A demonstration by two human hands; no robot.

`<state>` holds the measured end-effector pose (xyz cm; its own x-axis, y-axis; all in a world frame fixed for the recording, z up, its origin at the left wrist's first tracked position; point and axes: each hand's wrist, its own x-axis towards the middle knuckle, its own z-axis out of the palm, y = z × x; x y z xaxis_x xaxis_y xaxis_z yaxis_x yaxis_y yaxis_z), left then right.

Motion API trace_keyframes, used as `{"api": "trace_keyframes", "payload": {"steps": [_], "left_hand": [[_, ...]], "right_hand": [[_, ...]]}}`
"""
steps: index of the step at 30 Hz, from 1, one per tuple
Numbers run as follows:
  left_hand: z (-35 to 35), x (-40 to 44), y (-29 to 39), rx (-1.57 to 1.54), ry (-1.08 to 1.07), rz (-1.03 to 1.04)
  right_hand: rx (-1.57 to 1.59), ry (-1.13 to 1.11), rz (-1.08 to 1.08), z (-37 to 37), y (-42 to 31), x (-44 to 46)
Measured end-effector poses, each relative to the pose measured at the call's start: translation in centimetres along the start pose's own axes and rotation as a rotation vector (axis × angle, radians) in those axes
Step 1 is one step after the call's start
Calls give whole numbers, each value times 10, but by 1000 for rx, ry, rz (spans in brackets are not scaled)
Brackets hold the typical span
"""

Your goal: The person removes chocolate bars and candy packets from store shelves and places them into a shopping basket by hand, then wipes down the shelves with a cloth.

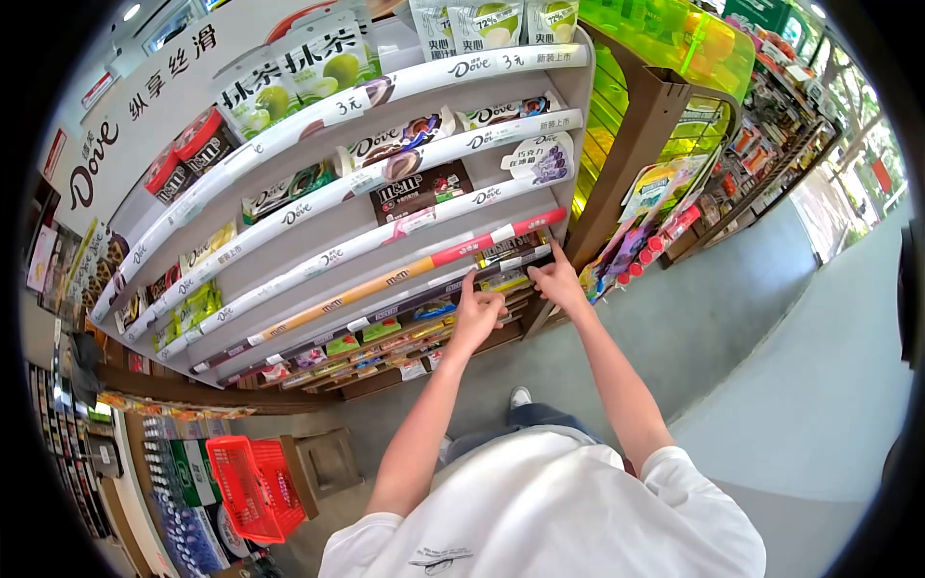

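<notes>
In the head view, my left hand (475,316) reaches to a lower shelf of the candy rack, index finger stretched out and the other fingers curled. Its fingertip is at the left end of dark-wrapped Hershey's chocolate (511,252). Near the right end of that chocolate is my right hand (561,286), with the index finger extended and the thumb apart from it. Both hands are at the dark shelf edge strip (414,301). I cannot tell whether the fingertips press on the chocolate or only on the strip.
Higher shelves hold a brown M&M's pack (421,193), Dove bars (400,142) and green matcha bags (323,60). A brown post (631,144) stands right of the rack. At lower left is a red shopping basket (252,491). Grey floor (665,332) lies to the right.
</notes>
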<state>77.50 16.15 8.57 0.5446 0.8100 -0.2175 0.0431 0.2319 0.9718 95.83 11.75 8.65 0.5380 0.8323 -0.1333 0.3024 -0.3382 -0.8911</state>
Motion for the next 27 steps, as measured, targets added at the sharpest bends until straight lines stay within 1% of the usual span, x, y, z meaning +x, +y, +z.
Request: {"api": "trace_keyframes", "payload": {"steps": [1,4,7,10,13,14,16,18,19,20,22,23,24,25,27], "left_hand": [[3,8,2,-36,19,-47],[6,29,1,-55,43,-104],[6,40,-5,-59,76,-81],[7,42,1,-39,104,-91],[7,45,7,-63,97,-106],[6,45,8,-120,100,-96],[6,43,5,-179,106,-90],[5,35,3,-125,262,6],[8,18,11,-96,378,17],[8,-4,14,-86,366,53],[11,-35,12,-75,345,80],[15,-49,7,-91,343,24],[18,-58,2,-106,340,-27],[20,-57,-3,-106,333,-31],[24,-53,-11,-143,343,-35]], "right_hand": [[39,-45,49,-2,-6,6],[28,-142,81,-3,-10,27],[80,-234,93,0,-8,44],[73,-201,119,4,-8,51],[112,-201,93,3,-14,47],[111,-206,94,4,-15,46],[152,-157,87,5,-14,40],[6,47,-186,-3,-6,3],[-18,108,-231,-14,-15,-34],[-42,171,-276,-28,-29,-75],[-8,70,-161,-51,-36,-130],[-10,74,-139,-50,-23,-142],[67,78,-53,-46,-6,-150],[145,82,21,-43,4,-150],[130,84,45,-40,10,-145]]}}
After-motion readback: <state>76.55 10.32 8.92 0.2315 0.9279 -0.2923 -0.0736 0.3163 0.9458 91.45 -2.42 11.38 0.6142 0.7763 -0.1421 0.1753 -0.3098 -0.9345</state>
